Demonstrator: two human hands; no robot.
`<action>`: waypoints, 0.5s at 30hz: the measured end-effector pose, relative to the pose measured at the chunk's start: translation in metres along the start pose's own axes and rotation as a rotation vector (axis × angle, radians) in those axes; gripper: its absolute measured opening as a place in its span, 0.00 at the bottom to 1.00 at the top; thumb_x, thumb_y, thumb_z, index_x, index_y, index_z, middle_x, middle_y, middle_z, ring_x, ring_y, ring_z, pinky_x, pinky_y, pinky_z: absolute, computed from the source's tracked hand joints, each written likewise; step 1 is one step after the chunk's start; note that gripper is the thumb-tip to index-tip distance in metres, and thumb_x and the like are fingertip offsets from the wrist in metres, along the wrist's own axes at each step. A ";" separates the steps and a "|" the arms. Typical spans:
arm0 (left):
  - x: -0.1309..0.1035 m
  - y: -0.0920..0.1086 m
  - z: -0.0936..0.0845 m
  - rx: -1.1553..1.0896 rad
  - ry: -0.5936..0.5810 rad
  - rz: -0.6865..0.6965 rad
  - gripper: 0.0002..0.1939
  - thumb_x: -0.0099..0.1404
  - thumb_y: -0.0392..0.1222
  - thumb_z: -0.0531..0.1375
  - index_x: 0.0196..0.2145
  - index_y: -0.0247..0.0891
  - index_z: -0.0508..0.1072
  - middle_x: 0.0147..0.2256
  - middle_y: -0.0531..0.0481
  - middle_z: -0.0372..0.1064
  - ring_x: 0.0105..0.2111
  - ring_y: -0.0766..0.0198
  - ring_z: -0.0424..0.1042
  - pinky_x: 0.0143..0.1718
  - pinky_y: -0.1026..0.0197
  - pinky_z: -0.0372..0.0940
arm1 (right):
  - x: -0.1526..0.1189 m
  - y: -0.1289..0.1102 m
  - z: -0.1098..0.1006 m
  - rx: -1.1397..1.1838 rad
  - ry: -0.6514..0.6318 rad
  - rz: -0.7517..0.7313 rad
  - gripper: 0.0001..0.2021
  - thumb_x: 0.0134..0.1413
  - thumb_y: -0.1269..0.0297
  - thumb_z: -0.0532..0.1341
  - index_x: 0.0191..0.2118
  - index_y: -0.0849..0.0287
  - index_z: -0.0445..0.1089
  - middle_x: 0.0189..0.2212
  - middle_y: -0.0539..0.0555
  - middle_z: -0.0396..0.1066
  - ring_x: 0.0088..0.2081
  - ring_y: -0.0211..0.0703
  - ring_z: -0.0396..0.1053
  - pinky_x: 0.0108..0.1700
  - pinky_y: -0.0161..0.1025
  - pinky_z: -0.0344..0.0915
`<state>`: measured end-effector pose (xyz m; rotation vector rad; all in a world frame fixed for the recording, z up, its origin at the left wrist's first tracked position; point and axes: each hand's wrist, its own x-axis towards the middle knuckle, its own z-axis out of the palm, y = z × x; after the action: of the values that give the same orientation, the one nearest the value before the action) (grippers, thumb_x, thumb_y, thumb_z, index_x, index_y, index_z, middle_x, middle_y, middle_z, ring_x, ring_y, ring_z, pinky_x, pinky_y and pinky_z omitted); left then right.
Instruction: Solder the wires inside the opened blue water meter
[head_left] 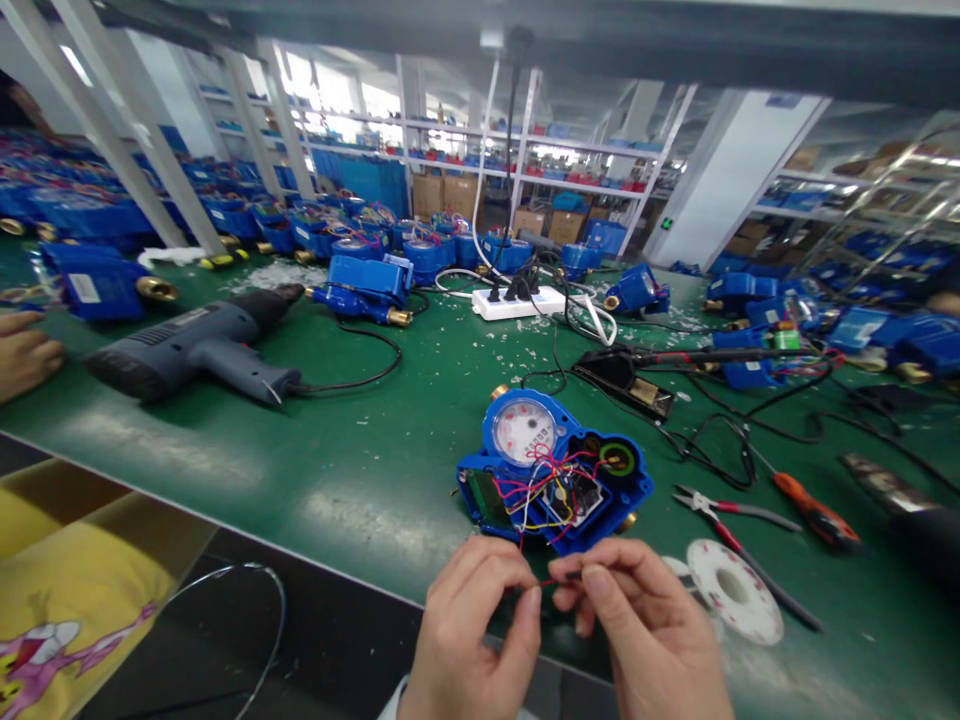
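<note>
At bench edge (315, 555), hands (476, 625) on wire (551, 582)

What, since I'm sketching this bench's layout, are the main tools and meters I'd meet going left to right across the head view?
Gray heat gun → closed blue meter → opened blue meter → pliers → dark tool with a metal nozzle.

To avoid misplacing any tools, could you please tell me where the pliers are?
In the head view, the pliers lie right of centre on the green bench, between the open blue meter and the orange screwdriver.
</note>
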<state>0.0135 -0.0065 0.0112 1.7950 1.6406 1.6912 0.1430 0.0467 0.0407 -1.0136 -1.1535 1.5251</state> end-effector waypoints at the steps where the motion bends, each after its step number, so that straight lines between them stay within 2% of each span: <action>1: 0.000 0.000 0.000 0.002 0.002 0.000 0.08 0.63 0.26 0.55 0.33 0.37 0.67 0.32 0.51 0.68 0.35 0.67 0.69 0.36 0.65 0.65 | 0.000 0.000 -0.001 -0.022 -0.019 -0.016 0.14 0.47 0.54 0.72 0.31 0.59 0.72 0.29 0.55 0.77 0.26 0.35 0.72 0.26 0.25 0.66; 6: 0.002 0.002 0.002 0.014 0.017 0.019 0.07 0.63 0.27 0.55 0.33 0.37 0.67 0.31 0.51 0.68 0.33 0.68 0.69 0.35 0.65 0.65 | -0.005 -0.002 0.006 -0.070 0.084 -0.007 0.14 0.46 0.53 0.72 0.30 0.57 0.72 0.29 0.52 0.76 0.26 0.32 0.70 0.28 0.23 0.65; 8: 0.003 0.002 0.002 0.017 0.024 0.021 0.07 0.63 0.27 0.55 0.32 0.37 0.67 0.31 0.51 0.68 0.33 0.67 0.69 0.35 0.65 0.65 | -0.006 -0.003 0.007 -0.092 0.069 -0.007 0.13 0.47 0.53 0.71 0.30 0.57 0.73 0.29 0.51 0.76 0.26 0.31 0.70 0.28 0.22 0.64; 10: 0.003 0.002 0.002 0.016 0.026 0.019 0.07 0.63 0.27 0.55 0.32 0.37 0.67 0.31 0.51 0.69 0.33 0.67 0.69 0.35 0.65 0.65 | -0.004 0.000 0.002 -0.121 0.009 -0.025 0.12 0.49 0.54 0.70 0.30 0.56 0.74 0.29 0.51 0.76 0.27 0.32 0.71 0.29 0.23 0.66; 13: 0.001 -0.002 0.002 -0.010 0.001 0.044 0.07 0.64 0.27 0.56 0.34 0.37 0.69 0.32 0.51 0.70 0.34 0.68 0.70 0.36 0.67 0.67 | 0.002 0.005 -0.007 -0.215 -0.169 -0.114 0.09 0.53 0.56 0.68 0.32 0.56 0.75 0.30 0.53 0.76 0.27 0.36 0.73 0.28 0.25 0.68; 15: -0.001 -0.006 0.001 -0.027 -0.003 0.090 0.08 0.64 0.26 0.57 0.37 0.36 0.70 0.34 0.50 0.71 0.36 0.69 0.72 0.38 0.69 0.68 | 0.004 0.008 -0.009 -0.279 -0.181 -0.169 0.10 0.53 0.55 0.67 0.31 0.57 0.75 0.29 0.54 0.75 0.27 0.38 0.72 0.28 0.28 0.69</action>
<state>0.0111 -0.0042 0.0056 1.8850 1.5503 1.7372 0.1496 0.0514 0.0308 -0.9453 -1.5730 1.3665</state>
